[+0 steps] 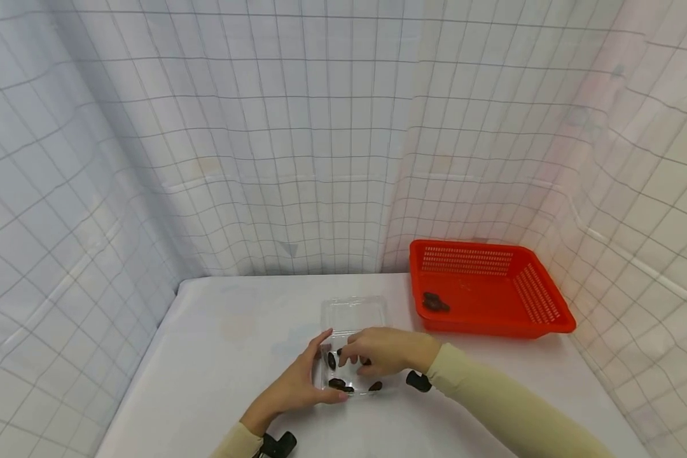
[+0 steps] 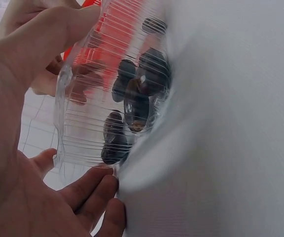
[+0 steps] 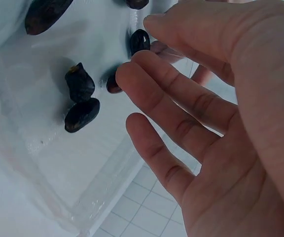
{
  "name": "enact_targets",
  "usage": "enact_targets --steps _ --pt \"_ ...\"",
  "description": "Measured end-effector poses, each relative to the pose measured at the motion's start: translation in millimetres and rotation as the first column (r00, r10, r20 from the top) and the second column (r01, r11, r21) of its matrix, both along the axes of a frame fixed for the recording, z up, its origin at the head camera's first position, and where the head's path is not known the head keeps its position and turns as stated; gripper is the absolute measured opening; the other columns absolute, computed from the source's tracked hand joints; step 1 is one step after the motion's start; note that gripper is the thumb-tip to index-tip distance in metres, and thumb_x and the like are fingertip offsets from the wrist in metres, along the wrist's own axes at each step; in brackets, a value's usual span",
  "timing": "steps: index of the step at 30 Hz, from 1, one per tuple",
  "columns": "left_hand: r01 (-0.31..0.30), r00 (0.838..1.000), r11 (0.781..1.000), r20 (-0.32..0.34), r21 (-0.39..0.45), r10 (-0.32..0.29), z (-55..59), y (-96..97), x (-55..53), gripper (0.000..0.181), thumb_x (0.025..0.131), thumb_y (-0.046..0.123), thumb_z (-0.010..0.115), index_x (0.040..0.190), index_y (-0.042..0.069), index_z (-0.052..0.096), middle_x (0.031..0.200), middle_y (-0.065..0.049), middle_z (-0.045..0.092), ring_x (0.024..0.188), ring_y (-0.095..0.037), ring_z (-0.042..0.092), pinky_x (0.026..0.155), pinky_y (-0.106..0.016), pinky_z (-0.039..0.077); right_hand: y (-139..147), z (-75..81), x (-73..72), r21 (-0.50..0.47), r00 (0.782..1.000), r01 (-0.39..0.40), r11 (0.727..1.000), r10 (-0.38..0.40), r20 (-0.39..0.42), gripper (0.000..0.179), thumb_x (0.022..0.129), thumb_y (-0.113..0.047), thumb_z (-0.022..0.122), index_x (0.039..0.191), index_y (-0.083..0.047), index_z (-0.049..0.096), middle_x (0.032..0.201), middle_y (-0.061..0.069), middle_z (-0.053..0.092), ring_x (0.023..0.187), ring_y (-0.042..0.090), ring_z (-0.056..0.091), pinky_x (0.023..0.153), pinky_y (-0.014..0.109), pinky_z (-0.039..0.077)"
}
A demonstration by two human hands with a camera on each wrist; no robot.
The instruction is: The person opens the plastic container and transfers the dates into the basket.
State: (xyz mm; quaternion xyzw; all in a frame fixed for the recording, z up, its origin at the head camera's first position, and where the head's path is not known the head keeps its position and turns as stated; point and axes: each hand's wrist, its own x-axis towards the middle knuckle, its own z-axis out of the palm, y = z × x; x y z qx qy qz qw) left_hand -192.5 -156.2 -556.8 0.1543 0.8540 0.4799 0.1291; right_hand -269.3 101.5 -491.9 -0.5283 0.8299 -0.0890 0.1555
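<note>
A clear plastic clamshell box [image 1: 356, 376] lies on the table with its lid [image 1: 355, 314] folded back behind it. Several dark, oval, wrinkled fruits like dates [image 3: 82, 115] are spread over its bottom. My left hand [image 1: 299, 383] holds the box from its left side, thumb at the near edge and fingers along the far side. Over the box is my right hand [image 1: 382, 351], its fingers loosely bent and pointing down inside. Nothing shows between its thumb and fingers in the right wrist view, where the fingertips overlap one date [image 3: 114, 84].
To the right at the back stands a red plastic basket [image 1: 495, 329] with slotted walls; a few dark fruits [image 1: 434, 302] lie in its left part. White cloth [image 1: 217, 331] covers the table. Grid-patterned curtains [image 1: 263, 159] hang around the back and sides.
</note>
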Motion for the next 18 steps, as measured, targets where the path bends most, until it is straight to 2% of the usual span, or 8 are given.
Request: enact_targets --steps 5,12,18 --pt "0.0 1.0 1.0 0.007 0.006 0.0 -1.0 -1.0 0.4 0.132 0.087 0.042 0.104 0.188 0.021 0.021 0.178 -0.025 0.051 0.166 -0.046 0.048 0.131 -0.076 0.038 -11.4 -3.8 2.0 0.016 1.0 -0.023 1.0 0.023 0.014 0.034 0.103 -0.008 0.085 0.136 -0.018 0.083 0.116 -0.001 0.082 0.095 0.002 0.071 0.091 0.016 0.057" --pt "0.007 1.0 0.999 0.026 0.035 -0.008 -4.8 -1.9 -1.8 0.132 0.087 0.042 0.104 0.187 0.021 0.021 0.181 -0.029 0.046 0.171 -0.052 0.042 0.132 -0.083 0.033 -21.9 -14.7 -3.0 0.003 0.994 -0.043 0.999 0.043 0.096 0.034 0.103 -0.009 0.086 0.136 -0.016 0.084 0.108 -0.004 0.081 0.09 -0.005 0.065 0.087 0.011 0.054" --pt "0.001 1.0 0.999 0.026 0.036 -0.002 -5.6 -2.8 -1.6 0.131 0.086 0.042 0.104 0.187 0.02 0.023 0.179 -0.028 0.048 0.169 -0.051 0.043 0.132 -0.082 0.033 -28.2 -21.3 -8.2 0.001 0.979 -0.056 0.998 0.055 0.198 0.031 0.106 -0.014 0.088 0.136 -0.013 0.083 0.095 -0.009 0.08 0.082 -0.008 0.063 0.081 0.011 0.054"
